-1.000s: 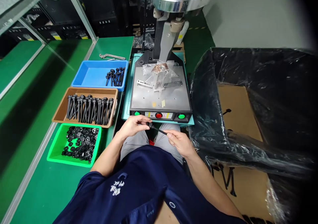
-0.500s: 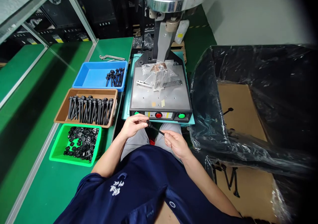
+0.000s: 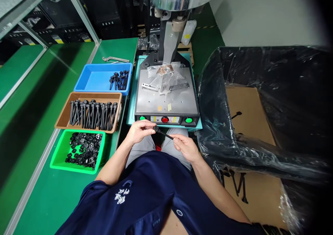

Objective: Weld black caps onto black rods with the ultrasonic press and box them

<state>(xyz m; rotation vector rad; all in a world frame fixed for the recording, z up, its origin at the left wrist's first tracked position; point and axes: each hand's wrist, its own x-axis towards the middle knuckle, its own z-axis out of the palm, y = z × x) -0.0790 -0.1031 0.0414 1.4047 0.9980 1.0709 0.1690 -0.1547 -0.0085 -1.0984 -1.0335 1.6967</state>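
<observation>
A black screw [image 3: 162, 133] spans between my two hands over my lap, just in front of the press machine. My left hand [image 3: 140, 130] pinches its head end with closed fingers. My right hand [image 3: 185, 147] pinches its tip end. To the left, a brown tray [image 3: 62, 116] holds a row of black screws, a green tray [image 3: 58, 155] holds black nuts, and a blue tray [image 3: 96, 78] holds several screws in its right corner.
The press machine [image 3: 167, 99] has a steel plate, two green buttons and a red one at its front. A plastic bag lies on the plate. A cardboard box [image 3: 249, 124] lined with black plastic stands to the right. A wrench [image 3: 114, 59] lies behind the blue tray.
Both hands stay on the screw in nearly the same place; the fingers have shifted slightly on it. The camera view has drifted a little.
</observation>
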